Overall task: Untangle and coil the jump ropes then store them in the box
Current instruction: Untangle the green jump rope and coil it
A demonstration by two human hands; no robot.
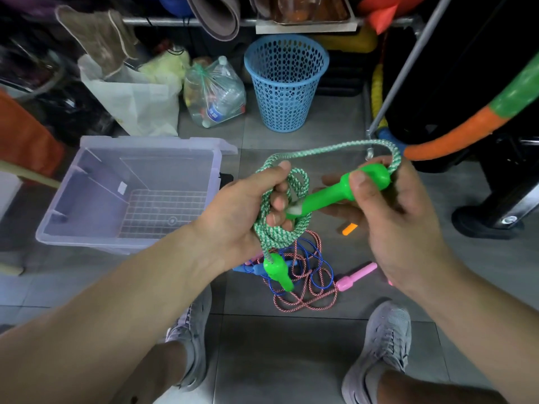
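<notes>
- box (87, 185) on the floor (291, 345), left of both hands
- basket (287, 83) behind, beyond the hands
- coil (280, 231) in left hand (239, 205); handle (329, 196) in right hand (393, 217)
- ropes (306, 287) on the floor under the coil, before the shoes (382, 339)

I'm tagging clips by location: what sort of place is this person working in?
Likely a sports-equipment storeroom: a rolled mat over a metal rack, a foam-covered hoop at right, and tangled jump ropes on the tiled floor beside a clear storage box.
</notes>
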